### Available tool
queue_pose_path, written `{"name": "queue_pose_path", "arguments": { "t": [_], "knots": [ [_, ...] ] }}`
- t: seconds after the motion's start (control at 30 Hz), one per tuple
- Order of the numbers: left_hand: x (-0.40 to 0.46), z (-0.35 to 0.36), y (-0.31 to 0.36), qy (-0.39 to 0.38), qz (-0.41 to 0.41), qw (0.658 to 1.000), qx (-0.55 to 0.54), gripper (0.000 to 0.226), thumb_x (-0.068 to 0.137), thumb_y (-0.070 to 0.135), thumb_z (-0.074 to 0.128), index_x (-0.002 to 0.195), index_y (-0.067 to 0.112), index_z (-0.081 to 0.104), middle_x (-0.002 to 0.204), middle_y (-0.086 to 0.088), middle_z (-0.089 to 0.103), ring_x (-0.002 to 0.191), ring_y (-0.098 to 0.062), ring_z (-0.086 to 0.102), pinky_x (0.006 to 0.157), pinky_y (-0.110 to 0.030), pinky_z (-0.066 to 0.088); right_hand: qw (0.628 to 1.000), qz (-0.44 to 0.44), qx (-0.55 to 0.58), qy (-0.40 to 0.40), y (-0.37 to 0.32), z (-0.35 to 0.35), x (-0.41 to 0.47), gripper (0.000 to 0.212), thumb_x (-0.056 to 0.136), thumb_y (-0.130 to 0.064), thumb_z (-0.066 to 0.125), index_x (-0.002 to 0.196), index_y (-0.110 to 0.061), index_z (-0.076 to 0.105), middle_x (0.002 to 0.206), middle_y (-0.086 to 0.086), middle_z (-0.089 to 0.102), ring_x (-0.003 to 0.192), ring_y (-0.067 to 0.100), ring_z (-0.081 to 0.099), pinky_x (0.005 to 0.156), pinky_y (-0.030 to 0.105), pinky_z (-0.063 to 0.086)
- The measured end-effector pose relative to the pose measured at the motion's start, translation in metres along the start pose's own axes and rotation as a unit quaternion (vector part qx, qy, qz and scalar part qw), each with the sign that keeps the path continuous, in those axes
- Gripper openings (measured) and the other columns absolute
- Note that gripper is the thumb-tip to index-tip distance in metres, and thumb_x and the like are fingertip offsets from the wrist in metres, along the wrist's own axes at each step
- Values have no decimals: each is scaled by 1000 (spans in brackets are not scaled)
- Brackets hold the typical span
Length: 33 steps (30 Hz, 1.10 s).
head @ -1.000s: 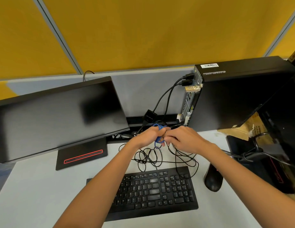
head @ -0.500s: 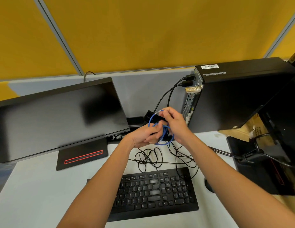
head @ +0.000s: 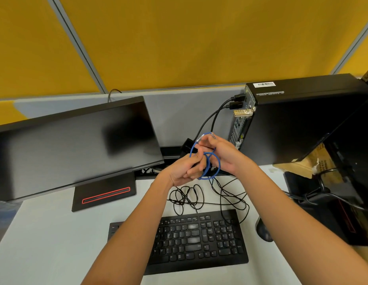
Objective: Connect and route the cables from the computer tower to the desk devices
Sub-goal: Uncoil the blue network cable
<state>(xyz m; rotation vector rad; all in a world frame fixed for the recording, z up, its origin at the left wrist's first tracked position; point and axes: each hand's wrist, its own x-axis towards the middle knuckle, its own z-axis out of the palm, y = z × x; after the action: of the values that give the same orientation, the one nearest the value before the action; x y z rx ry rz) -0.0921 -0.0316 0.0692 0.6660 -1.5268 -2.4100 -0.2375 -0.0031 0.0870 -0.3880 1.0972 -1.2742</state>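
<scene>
Both hands are working a coiled blue cable loose above the desk.

The left hand [head: 185, 168] is gripping the loops of the blue cable [head: 213, 173] while the right hand [head: 222, 155] is pinching its plug end, just left of the computer tower [head: 302, 120] and above the keyboard [head: 199, 239]. The uncoiling step seems underway; next, the plug likely needs aligning with a rear port.

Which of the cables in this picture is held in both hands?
The blue cable, looped between the left hand and right hand. The black cables lie loose on the desk or plug into the tower.
</scene>
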Motion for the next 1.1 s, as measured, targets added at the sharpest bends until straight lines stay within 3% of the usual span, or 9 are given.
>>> {"name": "queue_pose_path", "arguments": {
  "t": [0.2,0.33,0.4,0.53,0.67,0.83,0.93,1.0,1.1],
  "knots": [
    [3,15,-2,168,5,981,97,41,95,40,52,67,11,55,40,6,41,37,-6,33,50,-18,32,982,28,184,38,2,-18,-6,25,103,-11,38,90,-4,57,88,11,60,71,18,73,75,34,58],
    [17,20,-15,410,89,903,91,32,78,37,77,72,12,57,60,2,58,52,-8,53,52,-20,45,972,79,209,70,8,-25,-9,24,103,-9,38,91,-4,58,89,12,57,55,14,68,64,32,59],
    [22,18,-19,462,108,871,129,37,76,45,76,77,14,54,65,4,57,56,-7,53,57,-22,46,969,97,220,64,10,-25,-10,23,103,-9,38,91,-6,58,90,11,59,55,13,67,69,32,58],
    [29,15,-19,410,51,861,298,54,87,58,56,63,10,54,52,3,55,48,-7,49,53,-26,45,963,97,238,83,9,-26,-7,28,102,-7,34,89,-8,59,85,8,59,55,13,64,70,38,56],
    [26,5,-9,282,5,908,309,58,87,53,60,71,-2,65,60,-8,62,56,-15,55,64,-35,48,953,95,259,121,10,-28,-6,31,102,-3,31,87,-3,59,85,13,55,72,17,57,80,40,50],
    [22,1,0,156,-81,925,336,40,92,44,57,76,9,68,62,1,61,60,-14,51,59,-26,41,914,83,363,159,11,-28,-4,31,101,1,27,84,-1,54,84,14,50,70,19,49,64,32,48],
    [23,1,-5,196,-65,931,301,42,92,44,58,63,14,65,52,4,55,51,-10,47,55,-22,38,954,90,253,132,12,-32,-6,26,101,-1,31,89,-4,54,85,14,52,75,22,55,64,44,57],
    [23,-1,-12,262,-31,925,273,43,92,40,59,60,11,64,52,2,58,52,-9,51,60,-23,42,988,66,9,136,10,-27,-12,13,100,-9,42,96,-13,53,92,8,55,91,21,59,80,47,53],
    [25,-10,-16,370,-3,901,226,42,92,40,59,64,10,67,51,4,60,48,-3,54,64,-22,44,914,-156,-346,145,12,-24,-22,30,91,-18,62,118,-24,51,115,-2,49,107,12,53,85,26,43]
  ]
}}
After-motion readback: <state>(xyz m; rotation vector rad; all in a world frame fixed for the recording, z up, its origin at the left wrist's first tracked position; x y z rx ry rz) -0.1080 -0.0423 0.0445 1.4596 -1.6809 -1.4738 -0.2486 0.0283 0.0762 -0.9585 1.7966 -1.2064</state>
